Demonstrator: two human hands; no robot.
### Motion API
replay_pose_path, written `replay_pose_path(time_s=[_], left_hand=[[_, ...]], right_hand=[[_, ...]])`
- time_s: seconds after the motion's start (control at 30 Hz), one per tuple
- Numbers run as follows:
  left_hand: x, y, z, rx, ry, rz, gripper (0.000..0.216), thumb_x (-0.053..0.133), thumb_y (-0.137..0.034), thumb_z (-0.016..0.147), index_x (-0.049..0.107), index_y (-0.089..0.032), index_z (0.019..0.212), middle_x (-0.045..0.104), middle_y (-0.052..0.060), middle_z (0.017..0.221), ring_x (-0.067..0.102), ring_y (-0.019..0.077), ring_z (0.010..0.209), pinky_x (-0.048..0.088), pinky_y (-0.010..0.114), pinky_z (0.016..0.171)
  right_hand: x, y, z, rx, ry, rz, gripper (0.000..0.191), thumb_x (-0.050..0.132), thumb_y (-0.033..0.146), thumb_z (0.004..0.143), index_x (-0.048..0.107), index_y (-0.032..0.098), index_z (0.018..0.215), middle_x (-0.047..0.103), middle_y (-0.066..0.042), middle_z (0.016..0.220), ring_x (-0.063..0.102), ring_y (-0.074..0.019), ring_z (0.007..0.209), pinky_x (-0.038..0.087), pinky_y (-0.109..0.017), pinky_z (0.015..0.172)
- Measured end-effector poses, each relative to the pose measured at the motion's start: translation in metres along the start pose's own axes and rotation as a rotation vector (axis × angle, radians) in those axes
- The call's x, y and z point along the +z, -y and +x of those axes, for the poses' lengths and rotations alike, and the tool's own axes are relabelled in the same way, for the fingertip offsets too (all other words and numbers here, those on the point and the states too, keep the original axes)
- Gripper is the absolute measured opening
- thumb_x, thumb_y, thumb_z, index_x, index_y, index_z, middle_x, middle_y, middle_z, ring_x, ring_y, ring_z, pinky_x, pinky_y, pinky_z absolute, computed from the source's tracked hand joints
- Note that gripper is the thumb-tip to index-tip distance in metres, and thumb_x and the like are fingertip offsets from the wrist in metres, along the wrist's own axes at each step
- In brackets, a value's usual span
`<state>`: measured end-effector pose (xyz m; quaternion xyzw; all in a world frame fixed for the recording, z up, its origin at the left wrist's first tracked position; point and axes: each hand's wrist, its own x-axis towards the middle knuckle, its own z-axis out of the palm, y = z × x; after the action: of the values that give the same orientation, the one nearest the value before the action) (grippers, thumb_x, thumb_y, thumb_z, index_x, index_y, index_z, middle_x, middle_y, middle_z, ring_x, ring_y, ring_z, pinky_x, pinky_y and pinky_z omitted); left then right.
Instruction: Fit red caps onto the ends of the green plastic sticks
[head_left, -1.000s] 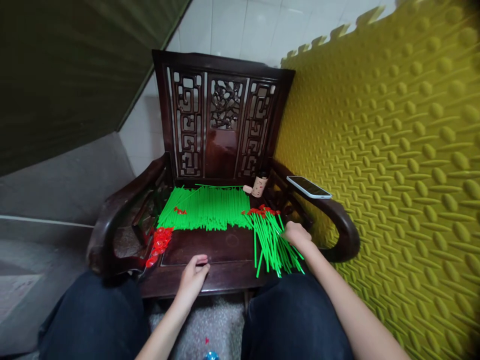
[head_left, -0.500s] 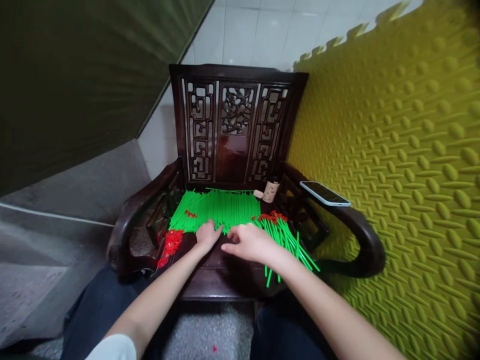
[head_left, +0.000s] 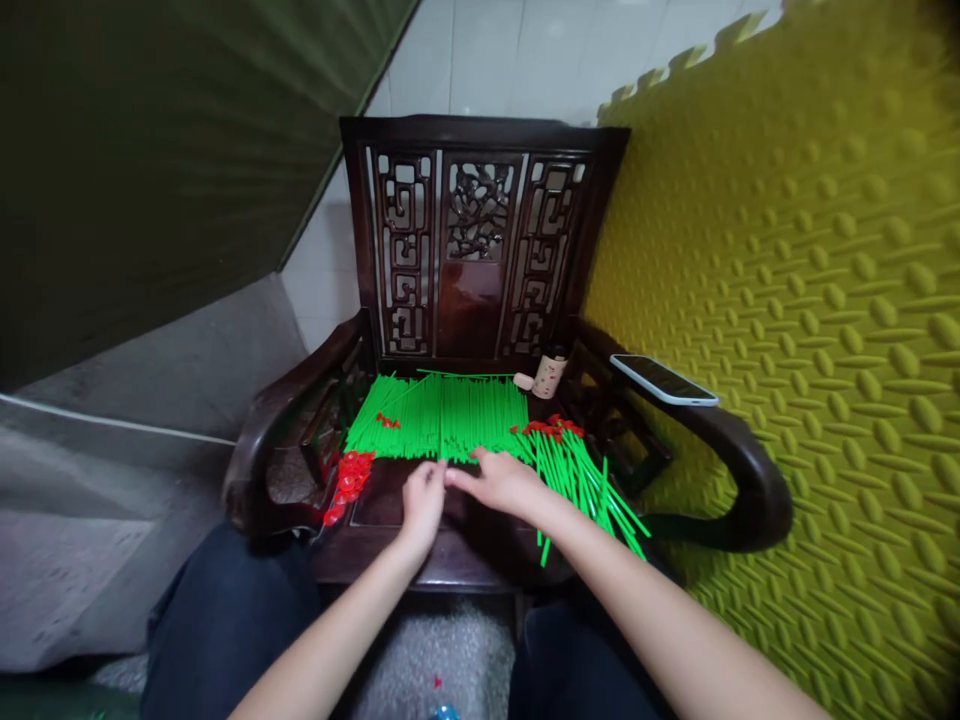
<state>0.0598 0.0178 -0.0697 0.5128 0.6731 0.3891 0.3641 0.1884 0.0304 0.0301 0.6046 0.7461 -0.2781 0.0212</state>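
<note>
On the dark wooden chair seat (head_left: 390, 505) lies a flat layer of green sticks (head_left: 442, 415). My left hand (head_left: 422, 497) and my right hand (head_left: 501, 482) meet at the front edge of that layer, fingertips almost touching. The left hand's fingers are held together, pointing at the sticks. My right hand's index finger and thumb reach left in a pinch. What either hand holds is too small to see. To the right of my right hand a looser heap of green sticks with red tips (head_left: 581, 475) fans toward the seat's front. Small red pieces (head_left: 349, 482) are piled left of my left hand.
A small bottle (head_left: 550, 375) stands at the seat's back right. A phone (head_left: 664, 381) lies on the right armrest (head_left: 739, 450). A yellow studded foam mat (head_left: 795, 300) stands along the right side. My knees in dark trousers (head_left: 225, 620) are below the seat.
A second ago my left hand rested on the seat's front edge and my right hand on the right heap. Both went to the green layer, then drew back to its front edge, close together.
</note>
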Motion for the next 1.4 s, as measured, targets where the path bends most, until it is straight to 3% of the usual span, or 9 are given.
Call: replay_pose_path(time_s=[0.1, 0.23, 0.3, 0.37, 0.47, 0.7, 1.03, 1.27, 1.4], left_hand=[[0.0, 0.007, -0.062, 0.062, 0.046, -0.148, 0.039, 0.036, -0.045, 0.091, 0.058, -0.016, 0.076, 0.06, 0.002, 0.065, 0.057, 0.0132, 0.058, 0.044, 0.022, 0.055], [-0.014, 0.017, -0.101, 0.126, 0.14, -0.216, 0.035, 0.04, -0.043, 0.089, 0.06, -0.018, 0.075, 0.061, 0.003, 0.064, 0.056, 0.0144, 0.054, 0.043, 0.024, 0.053], [-0.03, 0.022, -0.095, 0.246, 0.132, -0.105, 0.032, 0.04, -0.039, 0.09, 0.064, -0.02, 0.081, 0.065, 0.006, 0.072, 0.059, 0.0177, 0.063, 0.046, 0.027, 0.061], [-0.051, 0.027, -0.079, 0.371, -0.021, 0.208, 0.023, 0.048, -0.035, 0.086, 0.065, -0.023, 0.096, 0.067, 0.01, 0.096, 0.06, 0.0237, 0.091, 0.045, 0.033, 0.082], [-0.08, 0.038, -0.05, 0.209, -0.219, 0.682, 0.031, 0.051, -0.024, 0.081, 0.062, -0.019, 0.11, 0.054, 0.017, 0.122, 0.047, 0.0314, 0.114, 0.039, 0.041, 0.093], [-0.101, 0.053, -0.021, -0.02, -0.196, 0.745, 0.03, 0.037, -0.002, 0.079, 0.065, -0.011, 0.085, 0.059, 0.016, 0.09, 0.053, 0.0279, 0.097, 0.046, 0.035, 0.076], [-0.105, 0.047, -0.044, 0.084, -0.176, 0.088, 0.023, 0.049, -0.006, 0.075, 0.068, -0.019, 0.081, 0.061, 0.008, 0.102, 0.054, 0.022, 0.105, 0.038, 0.036, 0.098], [-0.08, 0.025, -0.073, -0.061, -0.088, -0.635, 0.012, 0.059, -0.027, 0.071, 0.062, -0.017, 0.076, 0.066, 0.005, 0.09, 0.064, 0.0149, 0.086, 0.052, 0.027, 0.08], [-0.07, 0.01, -0.084, -0.163, -0.007, -0.909, 0.014, 0.067, -0.024, 0.062, 0.062, -0.015, 0.07, 0.065, 0.004, 0.076, 0.064, 0.0104, 0.073, 0.052, 0.019, 0.068]], right_hand=[[0.003, -0.004, 0.004, -0.046, 0.1, 0.167, 0.07, 0.023, 0.065, 0.088, 0.057, 0.009, 0.114, 0.072, -0.015, 0.087, 0.066, -0.0155, 0.059, 0.047, -0.024, 0.046], [0.014, -0.002, -0.001, -0.19, 0.237, 0.297, 0.041, 0.051, 0.05, 0.085, 0.067, 0.013, 0.077, 0.071, -0.006, 0.069, 0.055, -0.0069, 0.043, 0.034, -0.015, 0.036], [0.018, 0.001, -0.003, -0.239, 0.211, 0.332, 0.033, 0.051, 0.04, 0.087, 0.066, 0.014, 0.075, 0.07, -0.003, 0.067, 0.053, -0.0062, 0.043, 0.036, -0.015, 0.038], [0.019, 0.003, -0.003, -0.261, 0.128, 0.348, 0.03, 0.045, 0.035, 0.09, 0.064, 0.014, 0.08, 0.067, -0.002, 0.065, 0.055, -0.0072, 0.045, 0.041, -0.017, 0.043], [0.014, 0.001, 0.0, -0.276, -0.017, 0.331, 0.029, 0.044, 0.034, 0.09, 0.063, 0.013, 0.082, 0.061, -0.001, 0.056, 0.057, -0.0109, 0.05, 0.043, -0.021, 0.051], [0.014, -0.001, -0.006, -0.376, -0.102, 0.259, 0.02, 0.056, 0.029, 0.083, 0.068, 0.015, 0.075, 0.059, 0.0, 0.054, 0.053, -0.0137, 0.052, 0.036, -0.025, 0.053], [0.021, -0.005, -0.016, -0.443, -0.071, 0.47, 0.014, 0.06, 0.027, 0.08, 0.064, 0.017, 0.07, 0.053, 0.004, 0.049, 0.047, -0.0108, 0.045, 0.034, -0.024, 0.048], [0.023, 0.018, -0.038, -0.293, -0.071, 0.963, 0.028, 0.038, 0.042, 0.09, 0.048, 0.019, 0.077, 0.066, -0.005, 0.081, 0.066, -0.0133, 0.062, 0.056, -0.029, 0.055], [0.026, 0.026, -0.058, -0.284, -0.046, 1.187, 0.024, 0.062, 0.038, 0.078, 0.047, 0.02, 0.077, 0.068, -0.002, 0.078, 0.069, -0.0133, 0.067, 0.057, -0.029, 0.068]])
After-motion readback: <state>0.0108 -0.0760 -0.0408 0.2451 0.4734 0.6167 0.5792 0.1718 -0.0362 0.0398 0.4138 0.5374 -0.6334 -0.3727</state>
